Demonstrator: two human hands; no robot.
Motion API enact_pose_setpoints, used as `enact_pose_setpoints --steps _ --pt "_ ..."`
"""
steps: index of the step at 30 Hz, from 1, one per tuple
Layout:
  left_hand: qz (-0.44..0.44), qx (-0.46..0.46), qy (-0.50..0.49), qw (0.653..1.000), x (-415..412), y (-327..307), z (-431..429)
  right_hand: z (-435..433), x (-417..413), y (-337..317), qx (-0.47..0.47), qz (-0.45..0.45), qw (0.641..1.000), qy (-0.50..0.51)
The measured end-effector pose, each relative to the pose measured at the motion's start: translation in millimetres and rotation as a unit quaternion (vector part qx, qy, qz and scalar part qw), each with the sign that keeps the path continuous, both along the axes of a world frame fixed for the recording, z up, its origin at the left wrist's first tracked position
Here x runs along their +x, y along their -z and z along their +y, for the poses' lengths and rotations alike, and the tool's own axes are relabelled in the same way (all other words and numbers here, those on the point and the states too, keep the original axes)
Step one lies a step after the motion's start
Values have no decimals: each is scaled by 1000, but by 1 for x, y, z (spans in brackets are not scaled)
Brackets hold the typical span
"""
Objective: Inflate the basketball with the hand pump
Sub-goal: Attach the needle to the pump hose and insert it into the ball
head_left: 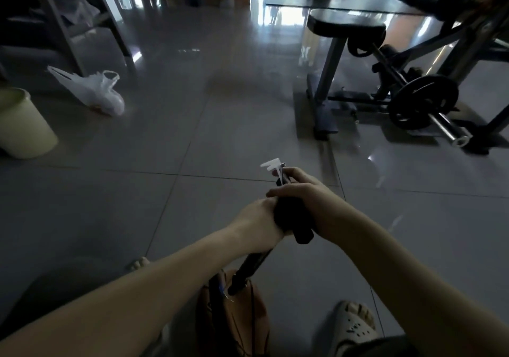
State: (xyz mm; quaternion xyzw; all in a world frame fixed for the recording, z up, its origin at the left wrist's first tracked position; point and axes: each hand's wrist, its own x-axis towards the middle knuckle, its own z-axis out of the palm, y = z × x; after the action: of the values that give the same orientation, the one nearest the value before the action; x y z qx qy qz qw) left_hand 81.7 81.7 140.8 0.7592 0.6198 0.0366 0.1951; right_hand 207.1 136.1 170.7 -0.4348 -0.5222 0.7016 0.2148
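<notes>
Nearest the viewer, at the bottom edge of the view, the basketball (pixel 239 312) sits on the tiled floor (pixel 192 141) between the person's feet, with a pale perforated sandal (pixel 354 326) just to its right and bare toes (pixel 139 263) showing to its left. The dark barrel of the hand pump (pixel 249 270) rises at a slant from the top of the ball, and its lower end meets the ball where the needle must be, though the needle itself is too small and dim to make out. Above that, both hands are closed round the pump's black handle (pixel 292 219): the left hand (pixel 259 220) grips from the left side, and the right hand (pixel 303 194) wraps over the top, its fingers also pinching something thin with a white tag (pixel 272 163). The main hazard seems to be the tilt: pushing down along a leaning barrel could bend or snap the needle, or pop it out of the valve so the air escapes. The ball is steadied only by the feet, so a hard stroke may roll it sideways. The loose item under the right fingers could slip and weaken the grip. Farther off lie a white plastic bag (pixel 93 89) and a pale bucket (pixel 22 125) at the left, and a weight machine (pixel 385 75) stands well apart to the right.
</notes>
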Motion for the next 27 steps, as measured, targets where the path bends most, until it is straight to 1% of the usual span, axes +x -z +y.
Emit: enact_pose_setpoints --steps 4,6,7,9,10,11,12,13,14,15,16,18,19,20,22,24,25,27 --pt "35 53 -24 998 2 6 -2 -1 -5 5 -12 27 1000 0" --pt "14 52 -63 997 2 3 1 -2 -8 5 -3 35 999 20" --pt "-32 36 -86 995 -2 0 3 0 -10 4 -3 40 998 42" --pt "-166 -21 -126 978 -18 -8 7 4 -11 4 -17 60 993 99" --pt "-197 -17 -142 970 -27 -12 9 7 -11 5 -15 63 990 124" --pt "-215 19 -166 962 -37 -15 10 9 -11 6 0 52 989 140" --pt "-244 80 -205 944 -45 -18 14 11 -10 6 24 33 988 148" --pt "-298 143 -241 913 -49 -21 18 12 -10 7 53 15 988 144" --pt "-366 185 -259 875 -49 -27 21 11 -12 7 84 1 988 130" --pt "-406 208 -256 852 -46 -32 23 8 -15 8 114 -7 987 114" --pt "-417 223 -232 850 -41 -36 25 5 -17 9 141 -6 985 95" --pt "-328 249 -171 895 -34 -32 27 -3 -25 11 184 1 982 53" --pt "-281 265 -152 910 -33 -29 26 -6 -27 13 202 -7 978 42" --pt "-253 273 -146 917 -35 -25 26 -8 -29 16 222 -26 974 40" --pt "-230 287 -139 919 -41 -20 28 -7 -29 21 269 -80 959 43" --pt "-225 291 -134 920 -47 -20 30 -5 -27 23 312 -147 938 41" --pt "-244 279 -140 918 -49 -20 32 -3 -26 24 329 -175 927 43" --pt "-312 238 -175 903 -51 -20 33 -1 -24 23 353 -200 912 53"
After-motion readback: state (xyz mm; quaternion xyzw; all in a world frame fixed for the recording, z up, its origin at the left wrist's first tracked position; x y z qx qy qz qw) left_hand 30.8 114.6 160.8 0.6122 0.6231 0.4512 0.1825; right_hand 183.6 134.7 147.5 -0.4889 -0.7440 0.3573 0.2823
